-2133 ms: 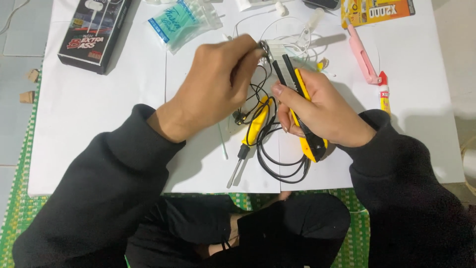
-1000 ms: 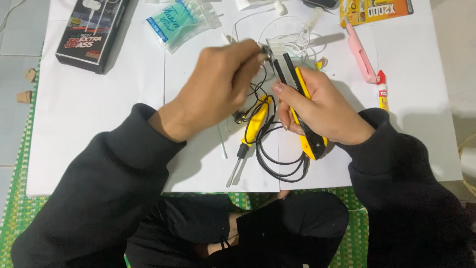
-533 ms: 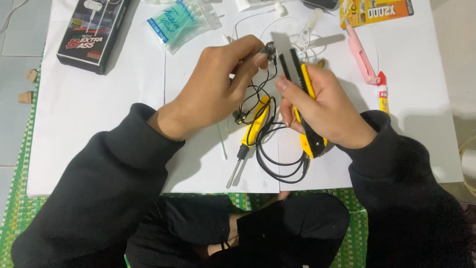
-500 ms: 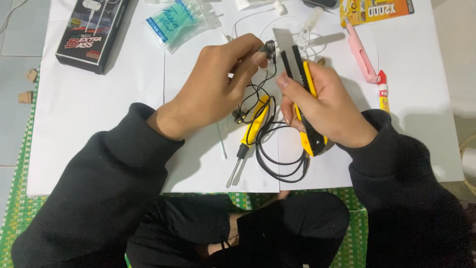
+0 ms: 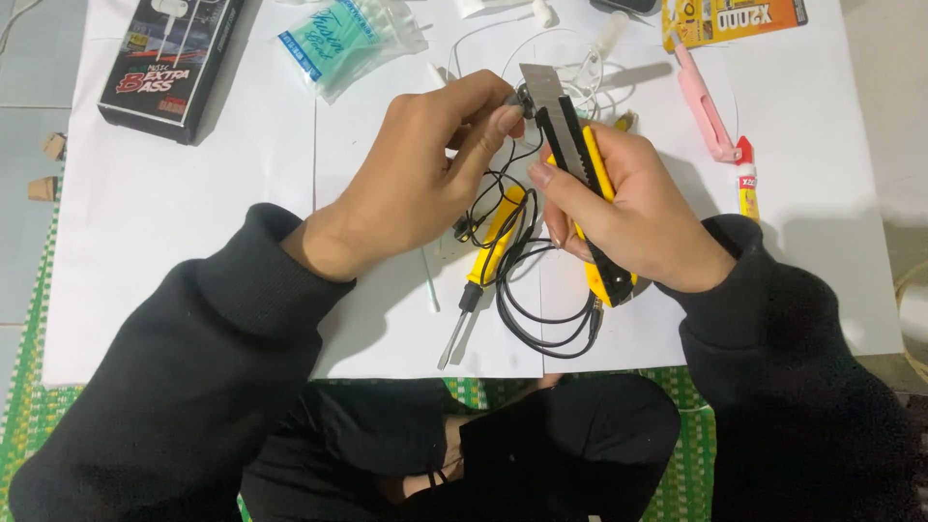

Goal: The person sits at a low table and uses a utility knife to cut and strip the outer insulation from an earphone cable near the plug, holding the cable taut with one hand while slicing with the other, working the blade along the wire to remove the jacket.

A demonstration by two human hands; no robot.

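The left hand (image 5: 425, 179) pinched a small, light, likely fragile earbud (image 5: 520, 100) on limp cable (image 5: 541, 319), while the right hand (image 5: 633, 208) gripped the stiff knife (image 5: 580, 164) by its handle.

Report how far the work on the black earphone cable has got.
Done: the yellow utility knife has its blade pushed out, gripped in the right hand. In hand: the left hand pinches the small black earpiece against the blade tip. Left: the black earphone cable lies coiled on the white sheet, and the yellow-handled screwdriver lies untouched.
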